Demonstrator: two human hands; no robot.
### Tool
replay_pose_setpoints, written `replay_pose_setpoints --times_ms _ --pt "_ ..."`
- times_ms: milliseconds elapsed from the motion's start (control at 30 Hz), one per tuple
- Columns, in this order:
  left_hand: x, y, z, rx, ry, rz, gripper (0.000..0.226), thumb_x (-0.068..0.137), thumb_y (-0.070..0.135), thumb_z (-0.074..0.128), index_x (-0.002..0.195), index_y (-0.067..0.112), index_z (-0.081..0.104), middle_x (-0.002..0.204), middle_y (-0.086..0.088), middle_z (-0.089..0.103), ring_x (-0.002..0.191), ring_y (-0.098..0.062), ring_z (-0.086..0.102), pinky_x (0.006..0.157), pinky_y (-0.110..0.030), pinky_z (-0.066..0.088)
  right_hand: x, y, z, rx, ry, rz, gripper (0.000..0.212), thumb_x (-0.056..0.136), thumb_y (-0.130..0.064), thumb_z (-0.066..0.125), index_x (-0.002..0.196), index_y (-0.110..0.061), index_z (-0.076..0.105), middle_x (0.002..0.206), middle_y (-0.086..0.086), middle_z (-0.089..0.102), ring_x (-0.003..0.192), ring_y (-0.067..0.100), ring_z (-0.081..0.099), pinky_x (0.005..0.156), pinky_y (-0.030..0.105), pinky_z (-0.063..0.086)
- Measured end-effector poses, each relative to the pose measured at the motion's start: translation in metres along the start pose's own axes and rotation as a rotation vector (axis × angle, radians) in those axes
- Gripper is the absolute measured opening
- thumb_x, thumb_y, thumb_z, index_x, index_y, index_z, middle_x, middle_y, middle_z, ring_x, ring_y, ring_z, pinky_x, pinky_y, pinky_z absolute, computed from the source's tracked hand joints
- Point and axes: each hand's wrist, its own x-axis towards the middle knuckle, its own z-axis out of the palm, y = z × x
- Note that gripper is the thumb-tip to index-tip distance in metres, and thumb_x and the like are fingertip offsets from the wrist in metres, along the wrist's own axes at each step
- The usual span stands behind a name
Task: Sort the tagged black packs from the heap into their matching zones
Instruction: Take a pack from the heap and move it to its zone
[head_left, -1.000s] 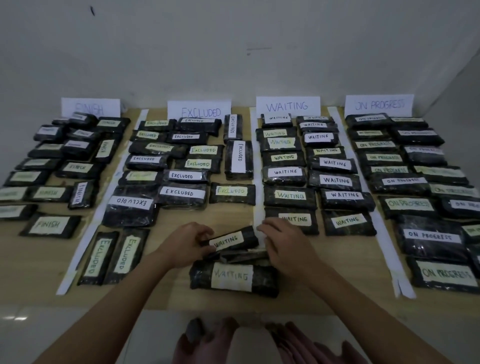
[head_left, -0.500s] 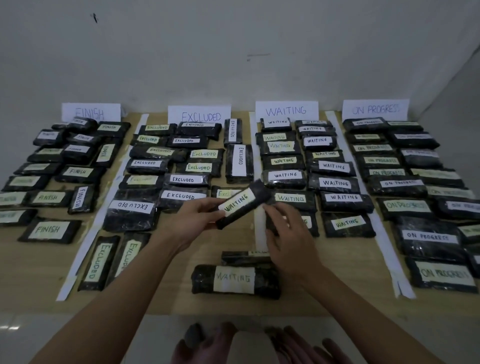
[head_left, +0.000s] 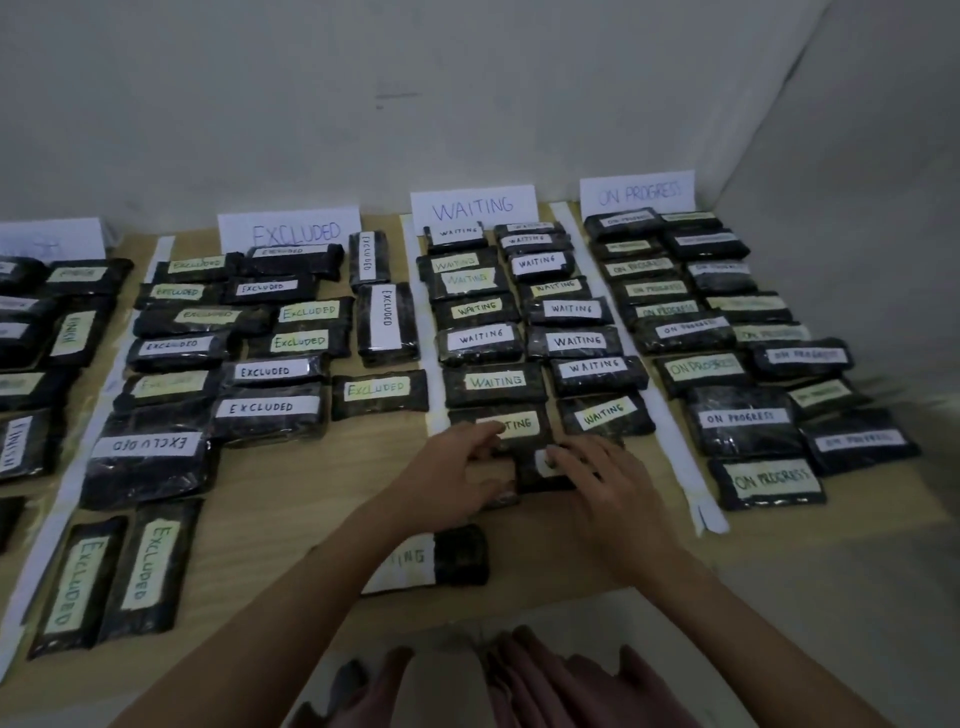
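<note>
**Pack at the near end of the WAITING column, both hands on it**

The wooden surface (head_left: 291, 499) carries four columns divided by white paper strips (head_left: 657, 358), each headed by an upright card. You can read EXCLUDED (head_left: 289, 232), WAITING (head_left: 473, 206) and ON PROGRESS (head_left: 638, 191); the leftmost card is cut by the frame edge and blurred. Black tagged packs fill each column in rows.

Nearest you, one large pack tagged WAITING (head_left: 460, 556) lies outside the rows, partly hidden under your left forearm.

The pack in hand (head_left: 540, 467) sits at the near end of the WAITING column, just below the pack with the yellow WAITING tag (head_left: 511, 423) and just beside the tilted one (head_left: 605, 414). Its label is mostly covered.

Your left hand (head_left: 457, 470) has its fingers curled around the pack's left end, thumb reaching over the row above. Your right hand (head_left: 605, 475) lies over the pack's right part, fingers bent down onto its top; whether it grips or only presses cannot be told.
</note>
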Motion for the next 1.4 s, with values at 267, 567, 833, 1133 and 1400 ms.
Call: replay_pose_setpoints --times_ms 267,567,833,1133,1400 --pt "-0.010 -0.027 -0.009 0.097 0.054 -0.010 0.045 0.088 0.016 0.059 0.131 0.021 0.048 0.128 0.003 0.054 0.118 -0.010 0.048 0.093 -0.019 0.035 -0.019 0.052 -0.005 -0.029 -0.254 0.210 0.064 0.043 0.011 0.081 0.104 -0.005 0.068 0.104 0.018 0.067 0.094 0.036 0.065 0.075 0.047 0.053" --pt "-0.043 -0.057 -0.029 0.135 0.095 -0.130 0.038 0.090 0.011 0.055 0.127 0.018 0.051 0.124 0.002 0.055 0.111 -0.005 0.047 0.091 -0.018 0.035 0.016 -0.011 -0.001 0.286 -0.366 -0.021 0.039 0.084 -0.024 0.041 0.115 -0.010 0.061 0.119 0.009 0.060 0.112 0.025 0.055 0.093 0.040 0.047" --pt "-0.057 -0.065 -0.035 0.092 0.137 -0.163 0.035 0.090 0.015 0.055 0.125 0.018 0.053 0.121 0.003 0.057 0.110 -0.006 0.049 0.089 -0.017 0.036 0.053 -0.050 0.008 0.152 -0.735 -0.167 0.036 0.097 -0.029 0.044 0.131 -0.015 0.047 0.130 0.004 0.044 0.117 0.020 0.040 0.096 0.032 0.037" --pt "-0.059 -0.066 -0.044 -0.077 0.177 -0.234 0.022 0.091 0.018 0.055 0.112 0.019 0.059 0.099 0.009 0.062 0.089 -0.001 0.059 0.069 -0.004 0.044 0.048 -0.044 0.012 0.426 -0.292 -0.131 0.038 0.073 0.002 0.071 0.110 -0.002 0.062 0.103 0.010 0.054 0.095 0.017 0.053 0.086 0.019 0.045" --pt "-0.076 -0.082 -0.064 -0.088 0.356 -0.320 0.017 0.089 0.017 0.057 0.105 0.018 0.063 0.090 0.011 0.060 0.088 -0.003 0.057 0.069 -0.003 0.038 0.066 -0.082 0.027 0.324 -0.274 -0.161 0.041 0.064 -0.013 0.078 0.102 -0.007 0.067 0.095 0.008 0.062 0.086 0.024 0.059 0.072 0.036 0.053"
